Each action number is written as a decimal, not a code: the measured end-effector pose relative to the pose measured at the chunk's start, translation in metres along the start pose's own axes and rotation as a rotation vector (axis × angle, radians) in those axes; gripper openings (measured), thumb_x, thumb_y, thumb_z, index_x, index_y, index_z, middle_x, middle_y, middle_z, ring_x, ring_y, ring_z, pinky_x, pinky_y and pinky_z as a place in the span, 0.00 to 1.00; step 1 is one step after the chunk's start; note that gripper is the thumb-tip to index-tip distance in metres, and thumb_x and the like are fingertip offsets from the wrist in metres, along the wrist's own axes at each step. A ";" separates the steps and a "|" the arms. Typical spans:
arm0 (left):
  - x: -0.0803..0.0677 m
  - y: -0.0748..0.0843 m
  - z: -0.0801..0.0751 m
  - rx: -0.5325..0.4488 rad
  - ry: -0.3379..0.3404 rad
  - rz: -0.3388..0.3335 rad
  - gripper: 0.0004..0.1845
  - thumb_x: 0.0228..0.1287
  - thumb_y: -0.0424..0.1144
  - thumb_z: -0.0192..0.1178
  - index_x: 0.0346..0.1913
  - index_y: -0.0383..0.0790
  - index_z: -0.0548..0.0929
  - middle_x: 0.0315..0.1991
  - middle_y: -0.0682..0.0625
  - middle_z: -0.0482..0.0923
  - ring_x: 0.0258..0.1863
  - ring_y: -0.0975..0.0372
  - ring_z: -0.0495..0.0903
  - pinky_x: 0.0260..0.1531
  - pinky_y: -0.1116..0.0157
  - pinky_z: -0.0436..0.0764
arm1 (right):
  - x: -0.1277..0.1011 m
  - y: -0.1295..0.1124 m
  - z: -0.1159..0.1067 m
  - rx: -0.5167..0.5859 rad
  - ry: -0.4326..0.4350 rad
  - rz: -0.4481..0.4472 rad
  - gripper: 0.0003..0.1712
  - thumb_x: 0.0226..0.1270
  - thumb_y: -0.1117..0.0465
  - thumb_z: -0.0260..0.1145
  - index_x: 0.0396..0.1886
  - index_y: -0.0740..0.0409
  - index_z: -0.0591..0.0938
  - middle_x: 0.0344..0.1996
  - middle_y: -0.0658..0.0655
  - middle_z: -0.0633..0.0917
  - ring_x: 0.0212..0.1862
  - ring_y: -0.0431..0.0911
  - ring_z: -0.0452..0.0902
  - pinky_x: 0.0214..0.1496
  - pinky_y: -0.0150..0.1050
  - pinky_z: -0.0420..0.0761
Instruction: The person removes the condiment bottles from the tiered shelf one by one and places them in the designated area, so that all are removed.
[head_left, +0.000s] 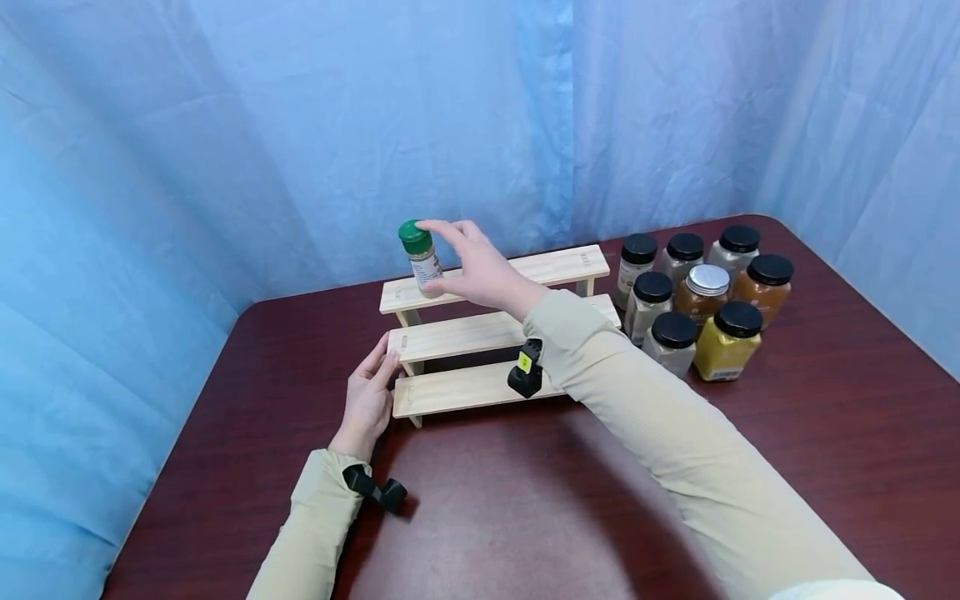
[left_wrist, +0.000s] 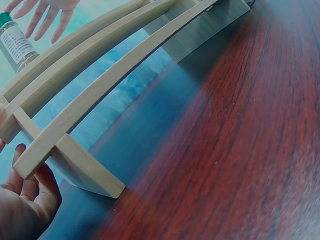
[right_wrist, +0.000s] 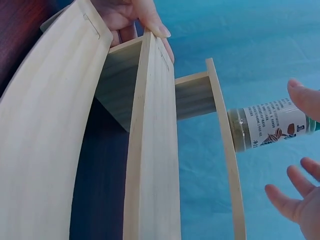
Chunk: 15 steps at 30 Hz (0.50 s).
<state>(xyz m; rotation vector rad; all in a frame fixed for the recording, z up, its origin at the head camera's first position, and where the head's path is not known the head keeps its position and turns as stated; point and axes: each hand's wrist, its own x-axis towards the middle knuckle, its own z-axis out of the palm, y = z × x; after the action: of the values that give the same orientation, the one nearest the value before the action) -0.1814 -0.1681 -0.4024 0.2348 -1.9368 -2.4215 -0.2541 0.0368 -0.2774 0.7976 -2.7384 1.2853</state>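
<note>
Beside nine jars [head_left: 697, 300], open hands [head_left: 480, 267] bracket bottle [head_left: 422, 260] and rack [head_left: 480, 333].

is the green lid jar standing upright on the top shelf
Upright: the jar stands base-down on the top shelf, green lid up, right hand around it.

From my feed the stepped rack [head_left: 495, 333] is pale bare wood, matt, with a fine straight grain. The bench [head_left: 825, 433] is dark reddish wood-look laminate with a soft sheen. The spice jar [head_left: 422, 260] looks like clear glass or plastic with a paper label and a glossy green plastic cap. The other jars [head_left: 697, 304] mostly have black plastic lids, one silvery. The backdrop [head_left: 300, 125] is thin blue cloth, and the sleeves [head_left: 675, 442] are ribbed beige knit.
</note>
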 end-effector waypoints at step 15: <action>-0.001 0.000 0.001 0.001 -0.001 0.011 0.27 0.72 0.34 0.50 0.72 0.38 0.60 0.39 0.63 0.79 0.41 0.72 0.78 0.44 0.73 0.76 | 0.006 0.002 0.013 0.057 0.122 -0.093 0.31 0.64 0.61 0.66 0.63 0.55 0.62 0.60 0.59 0.70 0.62 0.52 0.70 0.61 0.45 0.72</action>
<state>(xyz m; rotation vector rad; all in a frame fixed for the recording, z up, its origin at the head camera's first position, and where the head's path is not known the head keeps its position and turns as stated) -0.1804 -0.1669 -0.4019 0.2218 -1.9344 -2.4148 -0.2573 0.0259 -0.2863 0.8113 -2.5501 1.3509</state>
